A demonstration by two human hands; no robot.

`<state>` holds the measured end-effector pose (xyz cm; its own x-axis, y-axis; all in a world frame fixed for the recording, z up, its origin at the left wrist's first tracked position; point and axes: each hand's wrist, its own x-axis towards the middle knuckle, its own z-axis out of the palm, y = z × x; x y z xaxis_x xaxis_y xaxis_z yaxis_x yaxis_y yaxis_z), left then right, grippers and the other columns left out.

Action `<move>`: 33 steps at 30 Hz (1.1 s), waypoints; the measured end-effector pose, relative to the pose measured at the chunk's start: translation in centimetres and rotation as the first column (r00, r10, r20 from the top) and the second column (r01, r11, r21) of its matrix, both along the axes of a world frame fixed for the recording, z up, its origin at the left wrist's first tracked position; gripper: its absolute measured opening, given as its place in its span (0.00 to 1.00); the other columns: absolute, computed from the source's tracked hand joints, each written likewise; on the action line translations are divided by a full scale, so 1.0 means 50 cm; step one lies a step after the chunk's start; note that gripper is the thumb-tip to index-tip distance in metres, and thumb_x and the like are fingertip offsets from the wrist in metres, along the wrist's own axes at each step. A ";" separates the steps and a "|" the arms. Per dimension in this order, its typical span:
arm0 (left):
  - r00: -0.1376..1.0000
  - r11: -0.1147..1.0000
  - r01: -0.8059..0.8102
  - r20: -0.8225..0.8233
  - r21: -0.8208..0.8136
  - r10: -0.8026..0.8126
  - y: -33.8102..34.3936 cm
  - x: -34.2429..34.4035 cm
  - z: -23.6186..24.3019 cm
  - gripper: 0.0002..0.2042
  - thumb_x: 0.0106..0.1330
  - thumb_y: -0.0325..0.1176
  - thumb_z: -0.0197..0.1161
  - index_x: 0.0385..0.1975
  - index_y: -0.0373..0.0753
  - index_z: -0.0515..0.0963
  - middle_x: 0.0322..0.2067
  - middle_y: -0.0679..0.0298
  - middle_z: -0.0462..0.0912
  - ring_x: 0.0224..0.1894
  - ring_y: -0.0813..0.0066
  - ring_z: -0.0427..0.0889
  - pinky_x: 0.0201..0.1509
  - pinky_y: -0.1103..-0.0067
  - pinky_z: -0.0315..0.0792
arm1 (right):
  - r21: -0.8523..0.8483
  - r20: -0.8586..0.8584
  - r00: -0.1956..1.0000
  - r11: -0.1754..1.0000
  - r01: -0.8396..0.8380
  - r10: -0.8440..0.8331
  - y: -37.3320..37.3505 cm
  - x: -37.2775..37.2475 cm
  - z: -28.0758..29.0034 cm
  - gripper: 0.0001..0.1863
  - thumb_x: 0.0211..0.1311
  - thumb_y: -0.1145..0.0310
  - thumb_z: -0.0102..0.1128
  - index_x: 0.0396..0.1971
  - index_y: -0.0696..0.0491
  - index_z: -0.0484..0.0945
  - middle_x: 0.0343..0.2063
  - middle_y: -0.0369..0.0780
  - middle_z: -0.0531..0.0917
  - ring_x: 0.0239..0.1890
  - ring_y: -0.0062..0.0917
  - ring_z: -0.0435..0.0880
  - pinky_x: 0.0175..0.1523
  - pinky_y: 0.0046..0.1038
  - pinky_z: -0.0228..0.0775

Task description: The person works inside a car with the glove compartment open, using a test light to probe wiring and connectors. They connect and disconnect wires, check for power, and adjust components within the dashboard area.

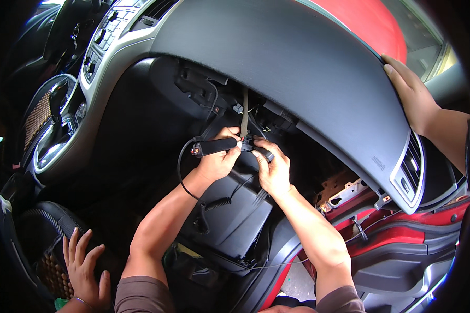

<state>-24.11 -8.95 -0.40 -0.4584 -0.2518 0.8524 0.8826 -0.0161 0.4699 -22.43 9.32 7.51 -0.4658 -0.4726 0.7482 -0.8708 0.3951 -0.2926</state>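
Note:
Both my hands meet under the dashboard, in front of the opened glove-box area. My left hand [218,161] is closed around a black tube-shaped piece [218,146] with small coloured bits at its outer end. A thin black cable [179,169] loops from near that end down past my forearm. With its fingers and thumb, my right hand [275,169] grips a short dark grey rounded piece [264,153]. Between my fingertips sits a small dark connector [247,142], touched from both sides; its details are partly hidden. A grey-brown strip [245,112] runs down behind my fingers.
Above spreads the dark dashboard [277,57]; another person's hand [415,99] rests on its right end. Another hand [83,274] is spread at lower left. A dark box-shaped panel [237,214] lies below my hands. Exposed metal bracketry [342,194] and red door-frame parts [402,237] are at right.

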 end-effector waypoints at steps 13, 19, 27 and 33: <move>0.997 0.996 -0.075 -0.013 -0.056 0.074 -0.004 0.003 0.002 0.04 0.72 0.23 0.65 0.41 0.33 0.77 0.50 0.49 0.86 0.43 0.60 0.88 0.50 0.68 0.82 | -0.029 0.050 0.999 1.000 0.009 -0.007 0.003 -0.005 -0.010 0.13 0.69 0.78 0.70 0.51 0.59 0.83 0.53 0.50 0.89 0.58 0.42 0.89 0.65 0.36 0.80; 0.995 0.995 -0.084 -0.051 -0.059 0.081 -0.004 -0.001 -0.002 0.04 0.72 0.23 0.65 0.41 0.32 0.79 0.49 0.50 0.84 0.45 0.59 0.87 0.52 0.68 0.81 | -0.010 0.086 0.996 1.000 0.000 0.001 0.010 -0.008 -0.012 0.14 0.72 0.78 0.69 0.54 0.58 0.82 0.55 0.51 0.88 0.62 0.39 0.88 0.67 0.34 0.79; 0.999 0.999 -0.043 -0.004 -0.027 0.043 0.001 0.003 -0.008 0.03 0.72 0.22 0.64 0.42 0.32 0.80 0.49 0.52 0.81 0.52 0.59 0.85 0.56 0.68 0.79 | -0.031 0.122 0.993 0.999 0.015 -0.011 0.006 0.002 -0.004 0.13 0.68 0.77 0.71 0.51 0.59 0.84 0.52 0.50 0.90 0.58 0.43 0.89 0.65 0.37 0.80; 0.998 0.997 -0.059 -0.011 -0.040 0.058 0.000 0.002 -0.007 0.03 0.73 0.22 0.64 0.42 0.31 0.80 0.49 0.52 0.81 0.52 0.59 0.84 0.57 0.67 0.79 | 0.015 0.035 0.999 1.000 0.025 -0.025 0.011 -0.005 -0.005 0.13 0.73 0.75 0.69 0.54 0.57 0.82 0.53 0.48 0.90 0.52 0.31 0.92 0.57 0.30 0.82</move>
